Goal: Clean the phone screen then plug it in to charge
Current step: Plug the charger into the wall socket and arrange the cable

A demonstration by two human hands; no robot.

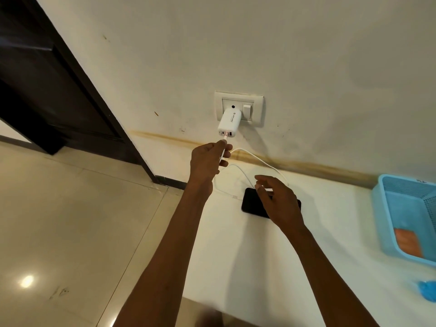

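Note:
A black phone [252, 204] lies screen-up on the white counter [318, 244], partly covered by my right hand [278, 201], which hovers over it with relaxed, spread fingers. A white charger adapter [230, 122] sits in the wall socket [239, 108]. My left hand [210, 159] pinches the white cable [259, 161] just below the adapter, where the cable's plug enters a port. The cable loops across the counter behind the phone, and its free end [234, 197] lies left of the phone, apart from it.
A light blue plastic basket [401, 208] with an orange item inside stands at the counter's right. A blue cloth [428, 291] lies near the right edge. A dark door frame [94, 90] and beige tiled floor [70, 220] lie to the left.

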